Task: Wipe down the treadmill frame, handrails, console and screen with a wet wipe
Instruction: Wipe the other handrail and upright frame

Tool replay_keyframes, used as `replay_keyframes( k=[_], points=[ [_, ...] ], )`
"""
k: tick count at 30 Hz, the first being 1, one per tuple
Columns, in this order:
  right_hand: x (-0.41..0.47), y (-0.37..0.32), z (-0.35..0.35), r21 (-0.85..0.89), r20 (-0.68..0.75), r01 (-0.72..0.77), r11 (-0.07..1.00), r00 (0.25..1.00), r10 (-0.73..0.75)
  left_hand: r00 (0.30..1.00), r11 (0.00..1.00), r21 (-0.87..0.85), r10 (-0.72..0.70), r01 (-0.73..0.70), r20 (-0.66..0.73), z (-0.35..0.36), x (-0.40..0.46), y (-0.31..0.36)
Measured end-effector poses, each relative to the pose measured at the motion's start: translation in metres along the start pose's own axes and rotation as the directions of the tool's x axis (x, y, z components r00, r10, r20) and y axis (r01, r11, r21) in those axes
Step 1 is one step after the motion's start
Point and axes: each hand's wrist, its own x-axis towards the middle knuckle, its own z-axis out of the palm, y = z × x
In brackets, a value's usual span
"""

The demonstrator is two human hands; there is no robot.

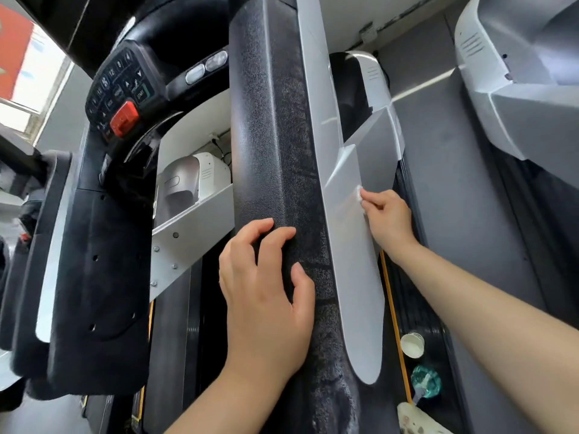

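Clearly, right hand (387, 219) fingers pinch the wet wipe (358, 194) against the silver frame (351, 245); left hand (266, 292) fingers rest spread on the black handrail (269, 136)

I count two hands, left hand (266, 296) and right hand (387, 219), one wet wipe (359, 193), one red button (124, 118), one white cup (412, 345), one green bottle (426, 381)

Small white wipe (359, 194) pressed on silver frame panel (351, 233)
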Motion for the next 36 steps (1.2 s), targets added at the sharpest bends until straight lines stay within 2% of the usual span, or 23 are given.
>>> replay_keyframes(
  k=[2, 5, 7, 8, 9, 11, 13, 14, 16, 19, 21, 24, 26, 28, 30, 34, 36],
  points=[
    [-0.043, -0.022, -0.005, 0.068, -0.021, 0.145, 0.987, 0.989, -0.144, 1.0, 1.0, 0.003, 0.002, -0.002, -0.002, 0.0, 0.0, 0.0],
    [-0.124, -0.045, -0.014, 0.228, -0.045, 0.425, 0.876, 0.904, -0.426, 1.0, 1.0, 0.004, 0.007, -0.007, -0.006, 0.0, 0.001, 0.0],
    [-0.139, -0.042, -0.014, 0.217, -0.077, 0.504, 0.836, 0.863, -0.5, 1.0, 1.0, 0.002, 0.004, -0.004, -0.003, 0.0, 0.0, 0.0],
    [-0.13, -0.038, -0.012, 0.172, -0.098, 0.49, 0.854, 0.872, -0.48, 1.0, 1.0, 0.001, 0.001, -0.001, -0.003, 0.0, 0.0, 0.0],
    [-0.112, -0.03, -0.008, 0.124, -0.124, 0.408, 0.904, 0.911, -0.394, 1.0, 1.0, 0.002, -0.001, 0.001, -0.004, 0.0, 0.0, 0.0],
    [-0.062, -0.008, -0.001, 0.103, -0.077, 0.094, 0.99, 0.993, -0.086, 1.0, 1.0, 0.01, -0.001, 0.001, -0.005, 0.0, 0.0, 0.0],
    [-0.017, 0.018, 0.0, 0.145, 0.046, -0.195, 0.97, 0.981, 0.19, 1.0, 1.0, 0.005, -0.001, 0.001, -0.006, -0.001, 0.0, 0.0],
    [-0.007, 0.025, 0.001, 0.146, 0.081, -0.253, 0.956, 0.967, 0.244, 1.0, 1.0, 0.003, -0.001, 0.001, -0.009, 0.0, 0.001, 0.0],
    [-0.013, 0.022, 0.002, 0.162, 0.037, -0.275, 0.948, 0.961, 0.273, 1.0, 1.0, 0.004, -0.004, 0.004, -0.012, 0.0, 0.001, 0.001],
    [-0.049, 0.014, -0.001, 0.242, -0.031, -0.206, 0.948, 0.975, 0.22, 1.0, 1.0, -0.003, -0.011, 0.011, -0.017, -0.001, 0.001, 0.002],
    [-0.058, 0.016, -0.003, 0.33, -0.022, -0.267, 0.906, 0.957, 0.29, 1.0, 1.0, -0.008, -0.016, 0.016, -0.016, -0.001, 0.001, 0.002],
    [-0.045, 0.019, -0.009, 0.586, 0.103, -0.428, 0.688, 0.881, 0.461, 0.999, 0.999, -0.03, -0.028, 0.027, -0.018, -0.001, 0.0, 0.002],
    [-0.04, 0.02, -0.013, 0.689, 0.193, -0.482, 0.541, 0.842, 0.504, 0.999, 0.999, -0.035, -0.031, 0.03, -0.023, -0.001, 0.001, 0.001],
    [-0.04, 0.021, -0.016, 0.701, 0.244, -0.515, 0.493, 0.823, 0.513, 0.999, 0.999, -0.035, -0.031, 0.03, -0.027, 0.0, 0.001, 0.001],
    [-0.04, 0.02, -0.016, 0.674, 0.264, -0.526, 0.518, 0.827, 0.497, 0.999, 0.999, -0.035, -0.03, 0.028, -0.031, 0.0, 0.002, 0.001],
    [-0.028, 0.017, -0.008, 0.52, 0.217, -0.505, 0.689, 0.858, 0.465, 0.999, 0.999, -0.03, -0.02, 0.019, -0.033, 0.0, 0.001, 0.0],
    [-0.022, 0.018, -0.005, 0.45, 0.189, -0.497, 0.742, 0.865, 0.465, 0.999, 0.999, -0.041, -0.018, 0.017, -0.032, 0.0, 0.002, 0.0]
  ],
)
